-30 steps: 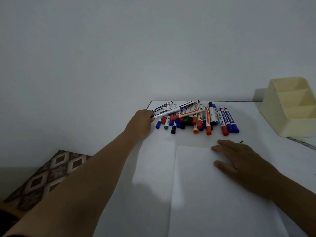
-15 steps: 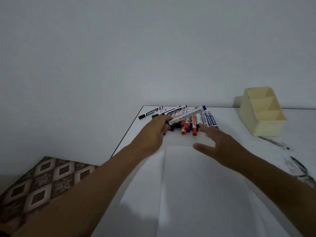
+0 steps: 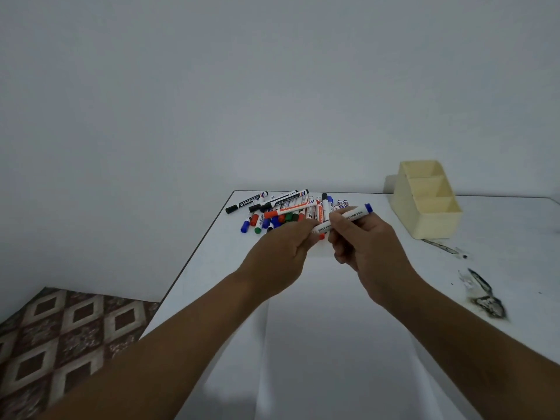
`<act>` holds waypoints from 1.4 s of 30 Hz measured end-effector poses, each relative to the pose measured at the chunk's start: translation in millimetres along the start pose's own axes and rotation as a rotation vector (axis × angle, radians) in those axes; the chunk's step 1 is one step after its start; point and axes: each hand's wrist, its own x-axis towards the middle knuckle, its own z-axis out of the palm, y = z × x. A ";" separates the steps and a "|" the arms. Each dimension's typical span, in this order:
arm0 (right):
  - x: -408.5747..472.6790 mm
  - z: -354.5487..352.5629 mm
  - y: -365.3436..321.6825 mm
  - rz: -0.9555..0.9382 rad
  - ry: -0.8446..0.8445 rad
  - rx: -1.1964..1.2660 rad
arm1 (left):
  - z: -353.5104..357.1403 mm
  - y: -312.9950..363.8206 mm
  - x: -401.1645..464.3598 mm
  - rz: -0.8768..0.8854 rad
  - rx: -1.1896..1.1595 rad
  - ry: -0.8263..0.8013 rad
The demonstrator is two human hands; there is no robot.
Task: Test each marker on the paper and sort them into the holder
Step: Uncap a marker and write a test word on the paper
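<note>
We've got a white marker [image 3: 342, 221] with a blue end cap held up in the air over the far edge of the paper [image 3: 333, 344], tilted up toward the right. Our left hand [image 3: 281, 256] pinches its lower left end, fingers curled closed around it, and our right hand [image 3: 363, 247] grips the middle of the barrel with thumb and fingers wrapped on. Both forearms reach in from the bottom corners and meet at the marker. Just behind sits the marker pile [image 3: 285, 212] on the counter [image 3: 500, 237], and the cream three-slot holder [image 3: 427, 200] stands off to the right.
</note>
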 end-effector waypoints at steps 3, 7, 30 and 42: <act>-0.3 -1.3 2.4 0.024 0.031 -0.008 | -1.9 -0.3 -2.0 0.017 0.041 0.004; 0.4 -3.3 6.5 0.002 0.017 -0.067 | -3.8 -9.1 -4.9 -0.058 -0.048 -0.032; 16.0 -42.8 63.9 0.224 0.255 0.204 | 4.3 -159.4 -6.0 -0.373 0.140 -0.111; 16.0 -42.6 61.2 0.237 0.242 0.201 | 2.8 -123.7 -28.8 -0.061 0.230 0.006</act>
